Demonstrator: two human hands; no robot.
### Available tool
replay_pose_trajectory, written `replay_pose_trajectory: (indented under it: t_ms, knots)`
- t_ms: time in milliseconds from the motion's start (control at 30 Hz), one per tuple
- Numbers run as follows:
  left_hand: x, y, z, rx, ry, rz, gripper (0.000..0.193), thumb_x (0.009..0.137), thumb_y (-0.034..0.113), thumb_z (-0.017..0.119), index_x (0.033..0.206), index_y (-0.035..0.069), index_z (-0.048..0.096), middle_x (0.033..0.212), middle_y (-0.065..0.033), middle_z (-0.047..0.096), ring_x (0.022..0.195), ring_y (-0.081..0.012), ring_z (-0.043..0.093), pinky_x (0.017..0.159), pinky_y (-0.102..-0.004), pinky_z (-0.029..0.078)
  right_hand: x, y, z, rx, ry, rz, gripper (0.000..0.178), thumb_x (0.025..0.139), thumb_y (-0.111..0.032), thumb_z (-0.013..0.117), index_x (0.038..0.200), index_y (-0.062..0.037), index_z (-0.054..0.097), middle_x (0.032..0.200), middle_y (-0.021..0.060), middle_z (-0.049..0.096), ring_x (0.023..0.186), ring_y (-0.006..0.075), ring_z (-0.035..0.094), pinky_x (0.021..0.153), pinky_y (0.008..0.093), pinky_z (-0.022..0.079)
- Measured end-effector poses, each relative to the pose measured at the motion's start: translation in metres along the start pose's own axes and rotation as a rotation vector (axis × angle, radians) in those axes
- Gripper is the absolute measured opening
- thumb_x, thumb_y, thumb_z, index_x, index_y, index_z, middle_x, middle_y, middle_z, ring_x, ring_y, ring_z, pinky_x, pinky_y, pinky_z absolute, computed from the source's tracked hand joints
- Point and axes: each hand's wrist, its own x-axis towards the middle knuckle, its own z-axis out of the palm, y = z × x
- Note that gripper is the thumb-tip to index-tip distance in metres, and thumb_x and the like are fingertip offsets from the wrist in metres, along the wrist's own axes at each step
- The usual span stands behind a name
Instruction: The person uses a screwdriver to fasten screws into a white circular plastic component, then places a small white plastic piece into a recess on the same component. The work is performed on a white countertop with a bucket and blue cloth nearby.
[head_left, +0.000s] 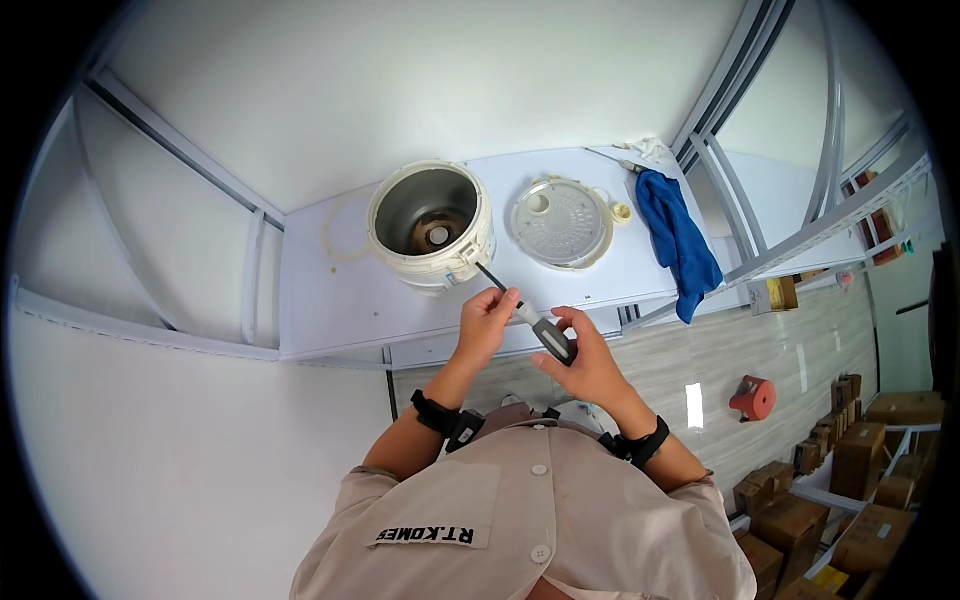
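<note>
A screwdriver with a grey and dark handle slants between my hands. My left hand pinches its shaft, and my right hand has thumb and fingers around the handle end. The shaft points up and left to the near right side of a white rice cooker body, its tip at or close to the latch area of the rim; actual contact is too small to make out. The cooker stands open without its lid, showing a grey inside with a brownish bottom and a round centre piece.
Right of the cooker lies a round lid part, with a small yellowish cap beside it. A blue cloth hangs over the table's front edge, near another thin tool. A red stool and cardboard boxes stand to the right.
</note>
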Motion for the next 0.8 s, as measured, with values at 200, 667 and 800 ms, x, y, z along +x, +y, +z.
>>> replay_pose_trajectory:
  t_ms: [200,667,800]
  knots:
    - [0.000,-0.001,0.002,0.003,0.001,0.004,0.037,0.104,0.036,0.075,0.089,0.002,0.072,0.077,0.0020,0.065,0.069,-0.0052,0.053,0.064,-0.0231,0.041,0.006,-0.003,-0.008,0.416,-0.122,0.482,0.034,0.106,-0.023,0.069,0.132,-0.0027,0.059,0.100,0.0063,0.066,0.066,0.0096,0.062,0.060,0.0270,0.051]
    - [0.001,-0.005,0.005,-0.014,-0.016,0.017,0.031,0.109,0.030,0.067,0.099,0.002,0.072,0.077,0.0021,0.061,0.068,-0.0061,0.050,0.062,-0.0233,0.040,0.015,-0.004,-0.013,0.477,-0.239,0.555,0.042,0.113,-0.037,0.055,0.136,-0.0028,0.063,0.097,0.0053,0.075,0.068,0.0122,0.065,0.059,0.0244,0.048]
    - [-0.003,-0.002,0.001,-0.165,-0.112,0.012,0.030,0.111,0.029,0.062,0.103,0.002,0.072,0.077,0.0022,0.060,0.067,-0.0069,0.050,0.062,-0.0239,0.041,0.019,-0.006,-0.013,0.570,-0.277,0.584,0.042,0.113,-0.037,0.055,0.136,-0.0027,0.063,0.097,0.0052,0.075,0.065,0.0113,0.064,0.056,0.0242,0.045]
